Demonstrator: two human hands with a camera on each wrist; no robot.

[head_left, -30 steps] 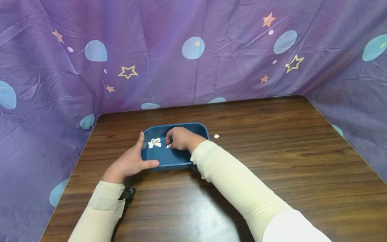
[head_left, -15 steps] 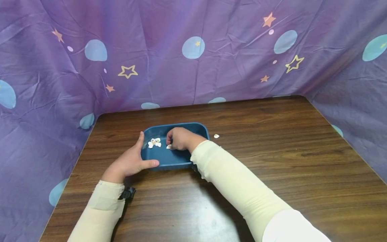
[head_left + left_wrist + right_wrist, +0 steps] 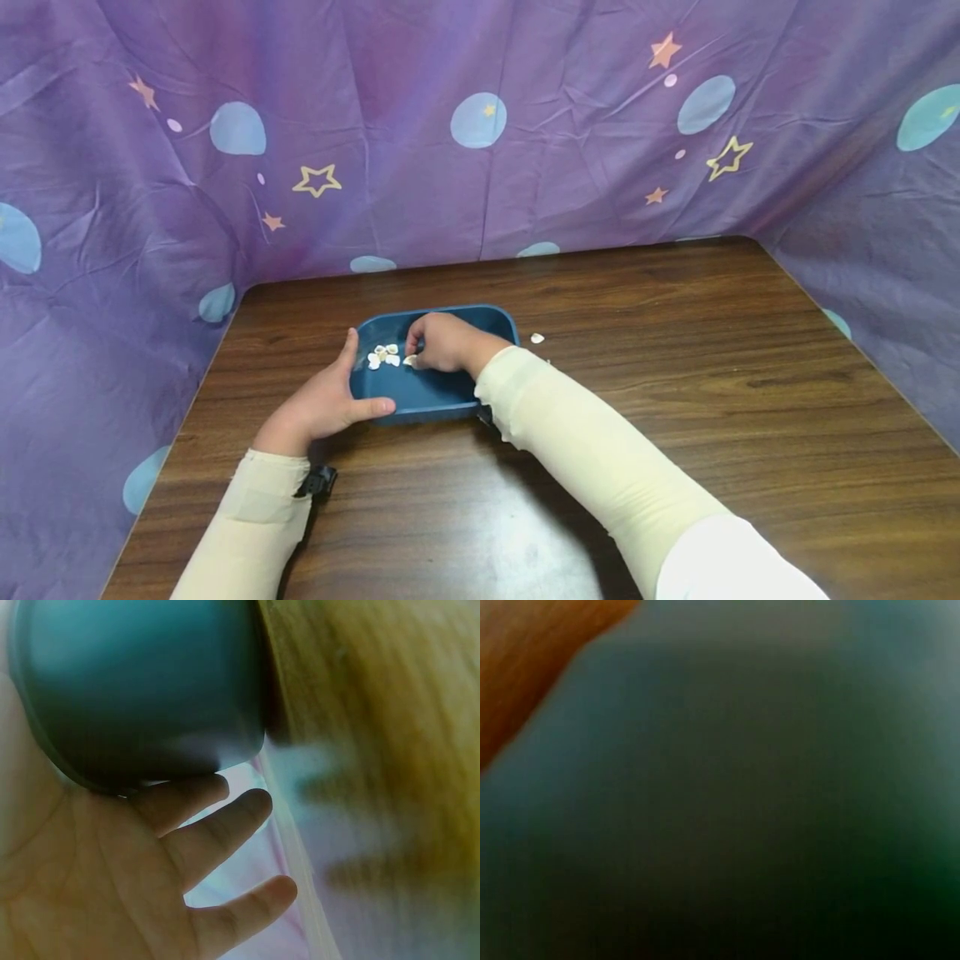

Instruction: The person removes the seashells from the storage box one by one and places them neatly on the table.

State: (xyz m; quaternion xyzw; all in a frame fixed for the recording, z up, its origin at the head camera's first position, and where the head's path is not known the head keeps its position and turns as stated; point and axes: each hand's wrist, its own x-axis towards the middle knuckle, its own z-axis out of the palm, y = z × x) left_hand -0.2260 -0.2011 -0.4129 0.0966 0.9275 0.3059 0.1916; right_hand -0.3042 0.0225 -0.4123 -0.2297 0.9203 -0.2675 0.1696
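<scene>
A blue rectangular tray [image 3: 423, 390] lies on the wooden table. My left hand [image 3: 315, 404] rests against its left end, thumb along the near rim and the other fingers at the far-left corner. In the left wrist view, its fingers [image 3: 221, 832] stretch out straight and apart beside the tray's dark outer wall [image 3: 142, 697]. Inside the tray, my right hand [image 3: 447, 343] pinches a small white seashell [image 3: 409, 361] near the bottom. Several white shells [image 3: 383, 357] sit in a flower-like cluster left of it. The right wrist view is a dark blur.
One more pale shell [image 3: 537, 338] lies on the table [image 3: 675, 375] just right of the tray. A purple curtain [image 3: 420, 192] with stars and blue spots hangs behind the table and along both sides.
My right hand has shifted slightly left with the shell, bringing it closer to the cluster. The left hand and tray have stayed in place.
</scene>
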